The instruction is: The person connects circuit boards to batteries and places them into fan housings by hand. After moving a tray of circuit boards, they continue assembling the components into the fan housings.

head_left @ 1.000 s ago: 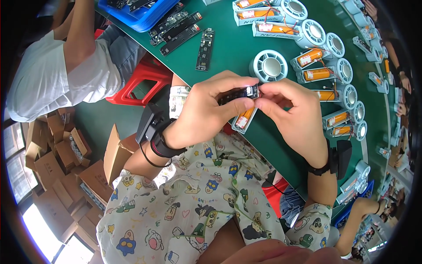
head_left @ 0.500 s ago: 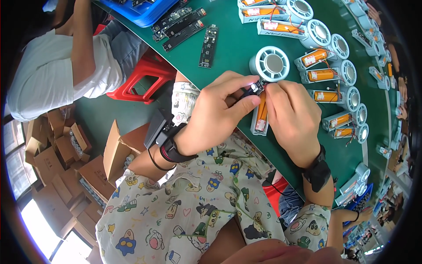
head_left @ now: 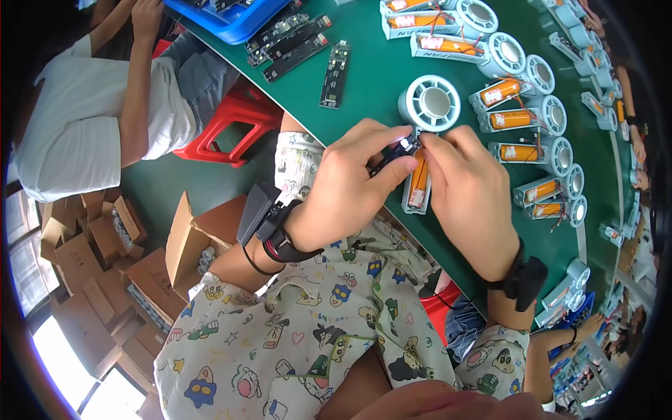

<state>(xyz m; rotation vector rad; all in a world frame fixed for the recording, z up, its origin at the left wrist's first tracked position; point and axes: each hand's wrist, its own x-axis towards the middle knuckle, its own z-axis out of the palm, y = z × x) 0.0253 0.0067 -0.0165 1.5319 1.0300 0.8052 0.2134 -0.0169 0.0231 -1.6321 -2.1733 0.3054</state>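
Observation:
Between the thumb and fingers of my left hand [head_left: 343, 185] is a small black circuit board [head_left: 404, 146], tilted, with a white light glowing near its end. The fingertips of my right hand [head_left: 474, 199] are pinched together against that lit end; what they grip is hidden. Under both hands lies a handheld fan [head_left: 428, 103], its round pale blue-grey head pointing away from me. An orange battery [head_left: 418, 180] sits in its open handle, partly covered by my fingers.
Several circuit boards [head_left: 334, 73] lie at the far left, beside a blue bin [head_left: 241, 24]. Open fans with orange batteries [head_left: 514, 119] line the right side. A seated person [head_left: 98, 119], a red stool [head_left: 227, 129] and cardboard boxes [head_left: 87, 269] are left of the green table [head_left: 364, 84].
My right hand and wrist have turned slightly, with the fingertips closer to the board's lit end. The board has shifted a little. At left, the other person's arms have moved.

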